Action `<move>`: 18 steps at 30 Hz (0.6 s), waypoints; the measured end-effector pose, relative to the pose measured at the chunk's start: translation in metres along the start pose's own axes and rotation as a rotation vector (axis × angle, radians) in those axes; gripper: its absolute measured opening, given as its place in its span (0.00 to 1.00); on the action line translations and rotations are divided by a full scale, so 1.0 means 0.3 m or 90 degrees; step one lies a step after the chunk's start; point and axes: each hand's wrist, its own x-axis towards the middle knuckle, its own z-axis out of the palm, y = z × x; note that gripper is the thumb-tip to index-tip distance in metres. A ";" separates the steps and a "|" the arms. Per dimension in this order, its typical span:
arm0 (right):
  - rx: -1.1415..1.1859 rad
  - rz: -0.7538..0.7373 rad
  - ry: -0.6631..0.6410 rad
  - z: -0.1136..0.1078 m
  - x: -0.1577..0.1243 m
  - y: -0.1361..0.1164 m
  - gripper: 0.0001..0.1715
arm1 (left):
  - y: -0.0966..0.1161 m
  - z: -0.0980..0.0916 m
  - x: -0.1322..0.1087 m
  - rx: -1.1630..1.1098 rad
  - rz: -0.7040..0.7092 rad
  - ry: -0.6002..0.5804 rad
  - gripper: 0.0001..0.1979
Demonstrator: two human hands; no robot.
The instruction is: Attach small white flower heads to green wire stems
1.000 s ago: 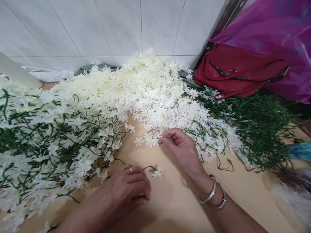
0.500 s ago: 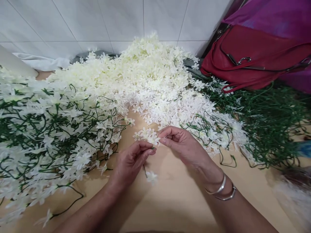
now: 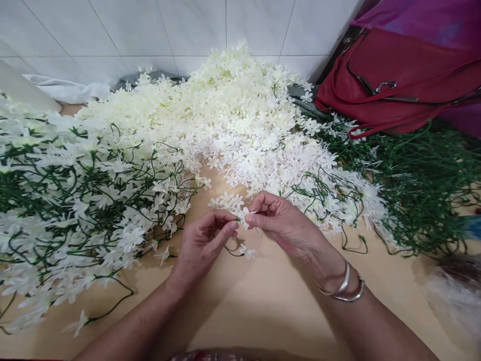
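Note:
My left hand (image 3: 206,240) pinches a thin green artificial stem (image 3: 232,251) near its tip, between thumb and forefinger. From the stem's lower end hangs a white flower (image 3: 248,251). Close beside it, my right hand (image 3: 281,220) pinches a white artificial flower head (image 3: 247,216) at its edge. The green tip in the left fingers meets or nearly meets this flower; I cannot tell which. Just behind the fingers, several loose white flower heads (image 3: 227,201) lie on the tabletop (image 3: 270,311).
A big heap of loose white flower heads (image 3: 233,95) rises against the tiled wall (image 3: 195,27). Flowers on green stems (image 3: 93,200) are piled at left. Bare green stems (image 3: 424,185) lie at right below a red handbag (image 3: 413,75). Clear plastic (image 3: 454,291) sits at the right edge.
My right hand has brought a flower head against the left fingertips, where a small gap was before. The hanging flower has swung up and right.

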 end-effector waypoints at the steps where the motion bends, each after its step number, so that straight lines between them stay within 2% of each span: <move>1: -0.004 -0.002 0.000 0.001 0.000 0.001 0.19 | 0.000 0.001 -0.001 -0.006 0.000 -0.001 0.09; 6: -0.020 0.031 -0.008 -0.003 -0.005 -0.004 0.18 | 0.003 0.002 -0.004 -0.037 -0.005 -0.002 0.08; 11: 0.075 0.094 -0.033 -0.013 -0.008 -0.007 0.15 | 0.019 0.004 -0.012 -0.029 0.018 -0.015 0.07; 18: 0.096 0.063 -0.028 -0.021 -0.004 -0.004 0.16 | 0.043 0.009 -0.018 0.033 0.056 0.014 0.04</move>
